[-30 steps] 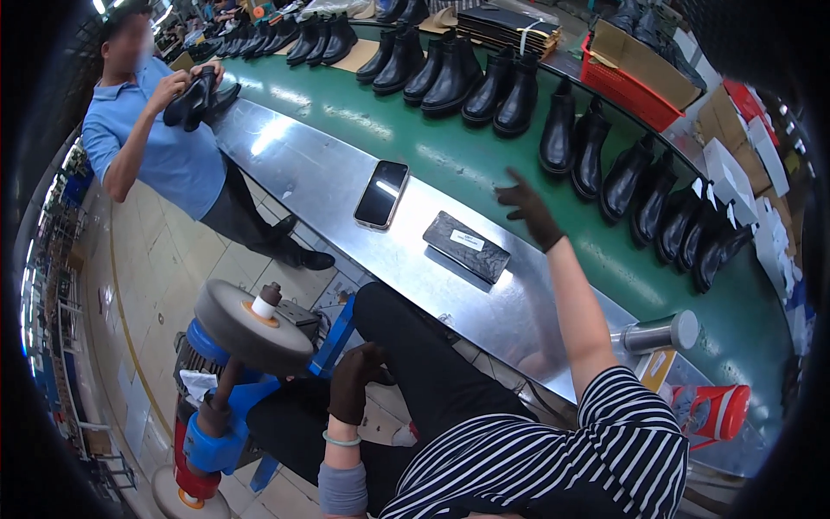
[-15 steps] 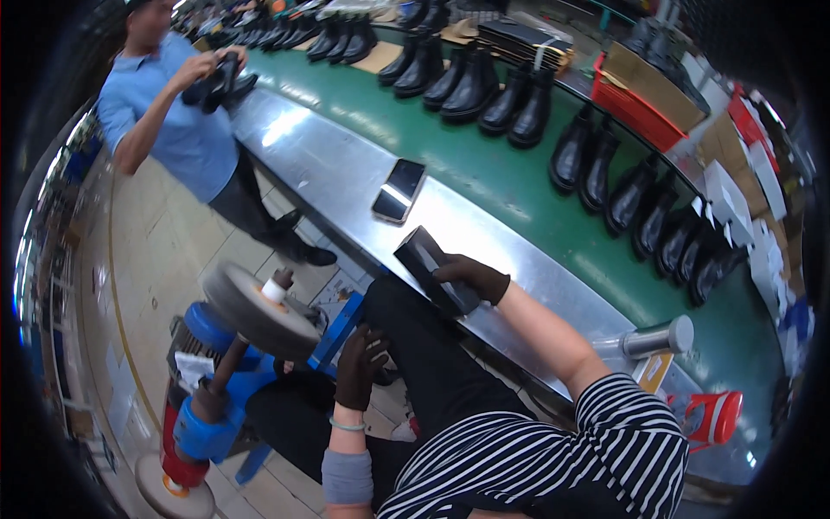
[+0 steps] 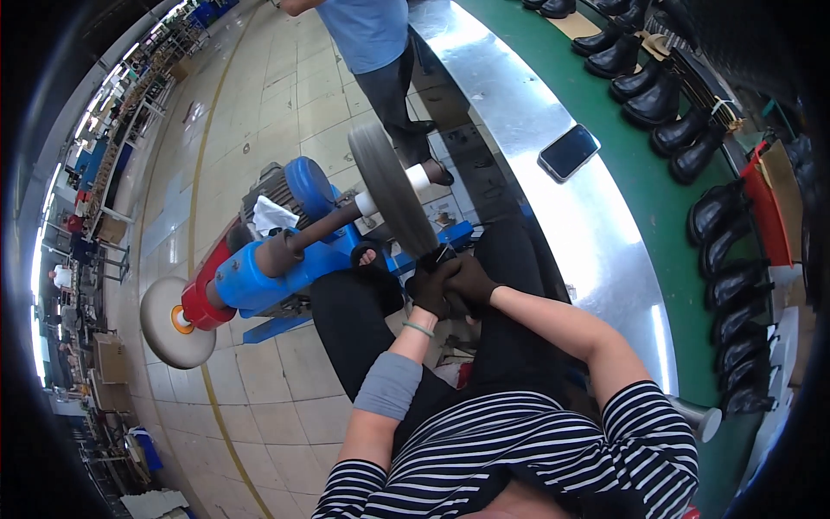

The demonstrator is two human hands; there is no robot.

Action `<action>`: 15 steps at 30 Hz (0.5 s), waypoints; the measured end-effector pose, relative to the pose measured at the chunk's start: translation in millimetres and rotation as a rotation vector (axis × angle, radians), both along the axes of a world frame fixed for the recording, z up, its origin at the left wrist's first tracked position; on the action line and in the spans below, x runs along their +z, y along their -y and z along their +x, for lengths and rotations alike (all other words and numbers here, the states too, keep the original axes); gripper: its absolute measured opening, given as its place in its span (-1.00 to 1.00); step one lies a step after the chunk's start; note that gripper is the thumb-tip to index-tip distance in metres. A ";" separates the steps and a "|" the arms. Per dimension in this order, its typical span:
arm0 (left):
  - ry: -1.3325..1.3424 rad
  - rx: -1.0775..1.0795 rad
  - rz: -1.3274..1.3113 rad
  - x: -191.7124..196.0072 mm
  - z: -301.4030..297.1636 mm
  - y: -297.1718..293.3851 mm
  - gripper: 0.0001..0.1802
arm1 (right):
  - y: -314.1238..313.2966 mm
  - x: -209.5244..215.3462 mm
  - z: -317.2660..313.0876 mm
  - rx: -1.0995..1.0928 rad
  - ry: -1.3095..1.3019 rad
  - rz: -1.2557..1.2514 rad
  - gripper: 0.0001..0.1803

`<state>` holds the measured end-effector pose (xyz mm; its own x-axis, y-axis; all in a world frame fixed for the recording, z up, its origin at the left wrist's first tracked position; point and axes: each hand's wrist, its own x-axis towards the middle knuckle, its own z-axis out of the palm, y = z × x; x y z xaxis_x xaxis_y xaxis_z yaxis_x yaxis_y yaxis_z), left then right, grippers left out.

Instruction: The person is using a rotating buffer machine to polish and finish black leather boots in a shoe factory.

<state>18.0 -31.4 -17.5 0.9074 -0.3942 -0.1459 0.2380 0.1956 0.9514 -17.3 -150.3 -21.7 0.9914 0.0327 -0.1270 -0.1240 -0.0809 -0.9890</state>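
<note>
what's moved: the right hand (image 3: 474, 281) has swung off the metal bench (image 3: 618, 251), where it held a dark block half a second ago, and now meets the left hand (image 3: 429, 284) down by the wheel; the block is gone from the bench, and the view has turned too.
the grip: here we are, both brown gloves drawn together and closed around a dark piece (image 3: 443, 254), though the fingers cover most of it and i can't tell which ones do the pinching.
dark piece: right up at the lower end of the big grey wheel (image 3: 389, 182), above the gap between the knees; touching or just short, i can't say.
machine: blue body (image 3: 259, 277), a white cloth (image 3: 273, 216) draped near the motor, and a second, paler wheel (image 3: 164, 322) out at the far left end.
bench: a phone (image 3: 569, 154) lies flat on the shiny metal, well apart from the hands.
green table: black boots (image 3: 654, 99) run along it in a curving row, a red crate (image 3: 772, 208) behind them.
co-worker: blue shirt (image 3: 370, 35), dark trousers, standing beyond the big wheel, head out of view.
</note>
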 end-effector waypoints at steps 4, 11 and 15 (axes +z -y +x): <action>-0.136 0.023 -0.005 2.7 16.5 -1.6 -0.85 | -15.8 -6.5 14.3 -0.287 0.125 -0.210 -0.73; 0.012 0.077 -0.002 9.7 20.1 -4.1 -0.77 | -30.9 -7.4 17.3 -0.340 0.166 -0.181 -0.82; -0.024 0.101 -0.028 14.3 19.0 -4.8 -0.70 | -33.8 -1.3 16.5 -0.365 0.170 -0.107 -0.84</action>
<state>36.9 -26.6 -3.2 0.9390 -0.3052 -0.1583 0.2384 0.2462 0.9394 -0.8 -116.5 -23.0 0.9426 -0.3291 0.0561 0.0010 -0.1653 -0.9862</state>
